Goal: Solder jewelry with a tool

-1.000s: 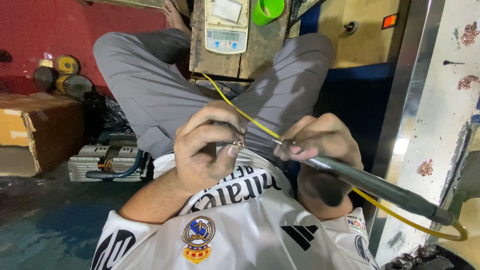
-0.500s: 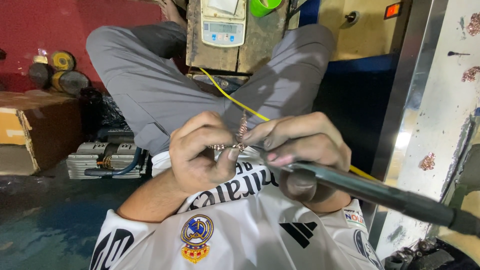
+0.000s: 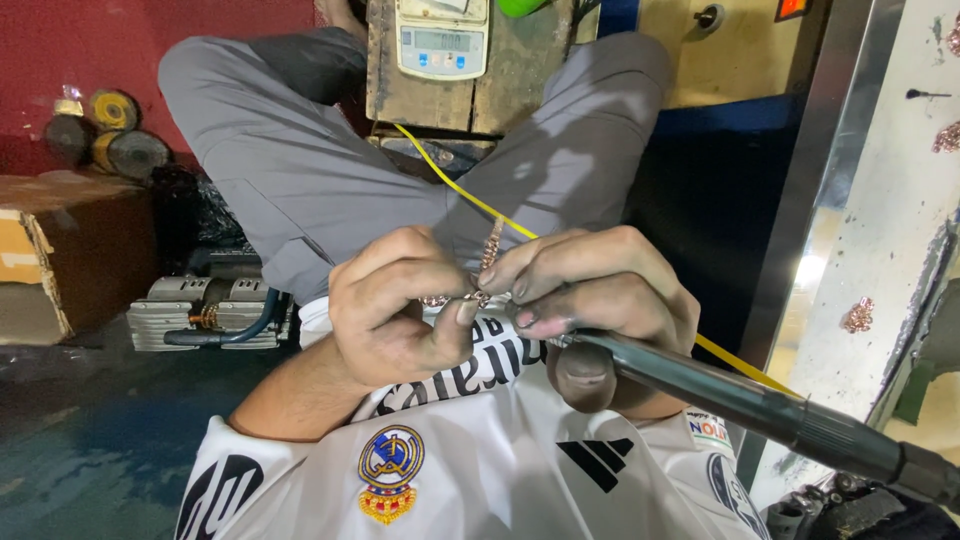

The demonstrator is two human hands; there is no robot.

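Sitting cross-legged on the floor, the person works close against the chest, both hands meeting just above the white shirt [image 3: 470, 470]. The left hand [image 3: 395, 305] is curled tight, thumb and fingertips pinched on a small copper-coloured chain piece [image 3: 487, 262], part of which stands up between the two hands. The right hand [image 3: 600, 295] closes in from the other side, its fingertips touching the same piece while the rest of the hand wraps a dark, thick handpiece [image 3: 740, 400] that runs down and out toward the lower right corner. Neither hand has any spread in it; both are narrowed onto what they hold.

A yellow cable [image 3: 455, 180] crosses the lap from a wooden block [image 3: 520, 75] ahead, passes behind the hands and shows again at the right. A digital scale [image 3: 443, 40] sits on that block, squarely between the knees of the grey trousers [image 3: 290, 160].

Room is tight. To the right a metal-edged panel [image 3: 850, 170] stands close beside the right knee, with a few bits of copper scrap [image 3: 858, 315] on the pale surface beyond it. To the left, a cardboard box [image 3: 70, 250] and a grey finned machine [image 3: 195, 312] with a hose crowd the floor near the left thigh, with round discs [image 3: 120, 145] against the red wall behind them.
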